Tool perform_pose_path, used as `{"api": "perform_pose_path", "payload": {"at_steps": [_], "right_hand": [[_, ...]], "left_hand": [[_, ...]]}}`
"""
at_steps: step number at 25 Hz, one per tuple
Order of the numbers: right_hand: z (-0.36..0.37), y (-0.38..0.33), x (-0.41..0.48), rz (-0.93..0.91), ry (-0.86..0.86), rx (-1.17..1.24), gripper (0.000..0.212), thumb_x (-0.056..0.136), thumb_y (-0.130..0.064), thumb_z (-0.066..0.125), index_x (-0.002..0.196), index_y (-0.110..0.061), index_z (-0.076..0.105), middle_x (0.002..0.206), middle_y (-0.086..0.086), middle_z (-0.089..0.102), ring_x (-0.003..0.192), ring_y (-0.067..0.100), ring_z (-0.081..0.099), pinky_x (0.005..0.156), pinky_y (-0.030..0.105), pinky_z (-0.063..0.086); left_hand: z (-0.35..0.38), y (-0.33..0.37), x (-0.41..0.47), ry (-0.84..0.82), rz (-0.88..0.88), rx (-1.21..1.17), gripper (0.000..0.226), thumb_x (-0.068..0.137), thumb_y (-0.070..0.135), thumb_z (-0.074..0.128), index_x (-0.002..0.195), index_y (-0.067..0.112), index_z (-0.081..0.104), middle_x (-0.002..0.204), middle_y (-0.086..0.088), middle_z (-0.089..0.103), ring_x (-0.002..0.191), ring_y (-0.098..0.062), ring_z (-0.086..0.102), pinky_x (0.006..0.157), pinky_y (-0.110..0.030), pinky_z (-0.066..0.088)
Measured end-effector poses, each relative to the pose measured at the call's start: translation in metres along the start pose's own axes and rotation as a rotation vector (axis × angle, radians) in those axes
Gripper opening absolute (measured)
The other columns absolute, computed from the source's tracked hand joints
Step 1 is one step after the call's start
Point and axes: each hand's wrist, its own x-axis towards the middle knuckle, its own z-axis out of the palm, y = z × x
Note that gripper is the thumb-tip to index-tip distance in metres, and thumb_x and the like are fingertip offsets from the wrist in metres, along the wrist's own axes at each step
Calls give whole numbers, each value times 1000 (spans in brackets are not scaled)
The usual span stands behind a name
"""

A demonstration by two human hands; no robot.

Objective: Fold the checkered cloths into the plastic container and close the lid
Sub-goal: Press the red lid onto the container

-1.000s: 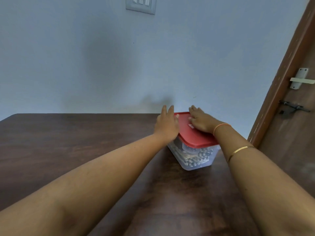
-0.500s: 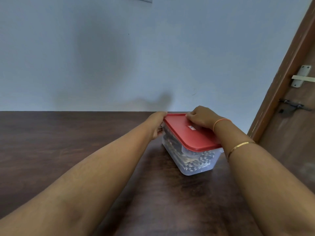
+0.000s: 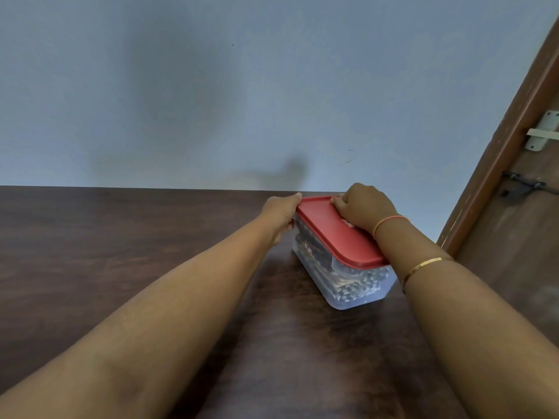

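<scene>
Left hand (image 3: 281, 216) wraps its fingers round the far left side of the plastic container (image 3: 326, 282) on the dark table (image 3: 121, 252), checkered cloths (image 3: 360, 284) packed inside, red lid (image 3: 329, 234) on top, right hand (image 3: 364, 208) curling fingers onto the lid's far edge.

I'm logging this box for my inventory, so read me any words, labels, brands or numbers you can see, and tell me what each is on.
Label on the red lid, at the edge of the right hand: too small and blurred to read.
Sticker on the side of the plastic container: too blurred to read.
No other text shows.
</scene>
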Motion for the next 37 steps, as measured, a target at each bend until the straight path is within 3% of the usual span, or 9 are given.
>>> {"api": "perform_pose_path", "payload": {"at_steps": [5,8,11,14,17,22,25,32,37], "right_hand": [[4,4,-5,-73,-42,-49,38,96,-35,35,77,-10,57,96,14,67,84,29,59,75,35,45],[0,2,-9,-58,-40,-19,42,97,-36,36,92,-9,68,106,13,68,92,29,62,81,36,47],[-19,-1,-19,-9,216,144,45,96,-43,39,128,-15,55,131,10,57,118,29,54,96,38,42],[-50,-2,-31,111,366,189,55,95,-47,37,138,-13,41,137,13,49,122,34,49,97,42,41],[-72,-3,-51,251,26,-4,62,93,-55,35,129,-7,50,134,16,52,122,36,50,96,41,42],[-83,-4,-93,464,-475,80,80,93,-61,28,143,1,30,142,27,42,125,38,50,105,44,42],[-76,1,-103,665,-583,354,99,82,-70,42,144,4,20,130,34,49,90,38,64,77,41,57],[-64,23,-113,667,-403,811,60,83,-30,69,129,0,42,132,25,47,73,29,62,48,34,57],[-63,9,-110,618,-253,877,15,93,-19,56,96,-6,50,71,9,50,55,15,42,41,24,46]], "left_hand": [[2,0,-8,47,82,193,36,94,39,48,69,13,50,80,-9,56,79,-26,58,80,-33,49],[-3,4,-16,136,252,527,52,95,45,42,53,16,33,56,0,37,54,-19,40,53,-30,32],[-7,7,-16,83,260,572,48,92,51,45,73,8,55,65,1,44,72,-22,47,77,-35,50],[-8,23,-17,121,338,675,45,96,44,42,117,7,57,113,-12,62,107,-27,56,99,-36,42],[-4,30,-16,59,325,685,48,97,40,40,128,4,50,132,-15,53,120,-31,50,98,-36,41],[7,21,-26,-72,160,533,20,97,27,45,84,11,49,80,-6,44,82,-26,45,72,-34,43],[5,25,-28,-68,123,456,18,96,21,50,83,8,52,77,-7,47,77,-23,48,71,-33,45],[-10,31,-51,-67,-26,308,20,95,22,54,86,5,49,75,-7,49,63,-16,48,71,-31,49],[-35,41,-75,-69,-90,374,26,95,25,53,75,10,47,72,-3,45,60,-12,41,54,-20,42]]}}
